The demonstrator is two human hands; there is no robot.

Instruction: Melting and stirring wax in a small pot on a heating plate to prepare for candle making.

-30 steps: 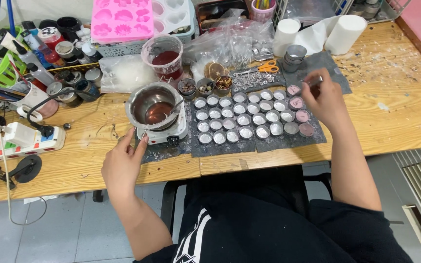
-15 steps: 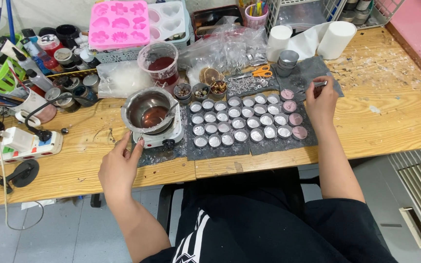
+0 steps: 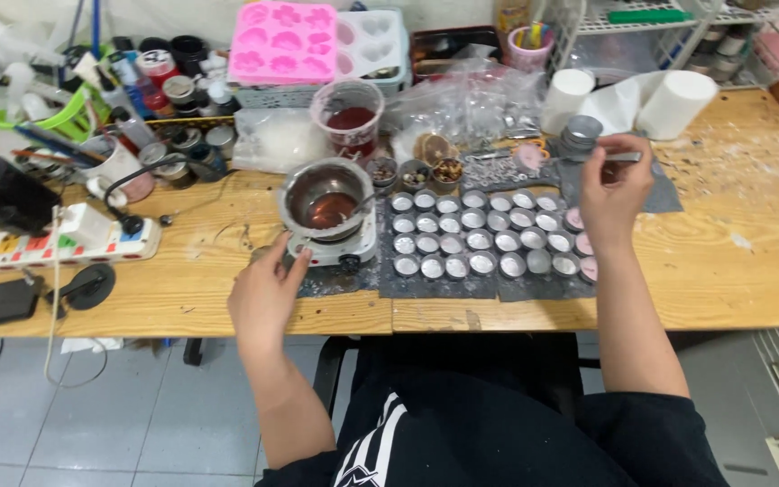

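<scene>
Right hand [image 3: 613, 185] now lifted off the rows of small tins [image 3: 484, 236] on the worktop [image 3: 723, 271], grip pinched on a thin metal tool [image 3: 628, 157] (earlier lower, near the pink-filled tins); left hand [image 3: 268, 293] open beside the hotplate [image 3: 334, 248].

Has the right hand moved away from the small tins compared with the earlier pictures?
Yes. The right hand has lifted off the pink-filled tins at the rows' right end, toward the stack of tins.
</scene>
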